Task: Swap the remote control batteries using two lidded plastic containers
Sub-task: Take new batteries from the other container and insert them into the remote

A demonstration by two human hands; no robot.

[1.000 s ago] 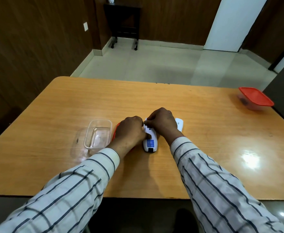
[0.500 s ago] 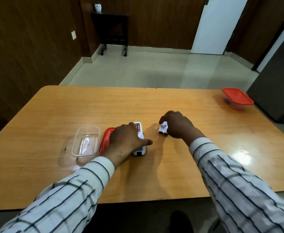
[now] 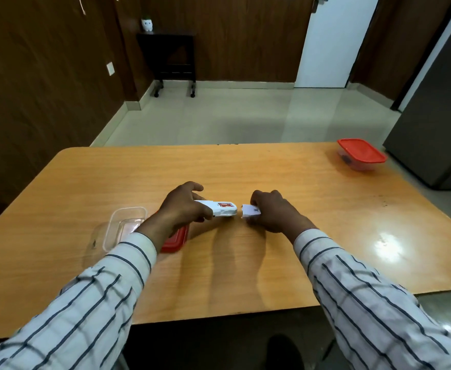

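My left hand [image 3: 183,206] grips a white remote control [image 3: 219,208] and holds it sideways just above the wooden table [image 3: 245,263]. Its battery bay faces up, open, with a red battery showing inside. My right hand [image 3: 272,212] holds the white battery cover [image 3: 251,210], a short gap to the right of the remote's end. An open clear container [image 3: 124,227] sits left of my left wrist. Its red lid [image 3: 175,240] lies beside it, partly hidden under my left forearm. A second container with a red lid [image 3: 360,153] on it stands at the far right.
The table's near edge runs under my forearms. A grey cabinet [image 3: 438,102] stands beside the far right corner of the table. A dark side table [image 3: 171,57] stands against the far wall across the tiled floor.
My right hand took the battery cover off the remote and drew it to the right. My left hand lifted the remote and turned it sideways. The camera tilted up.
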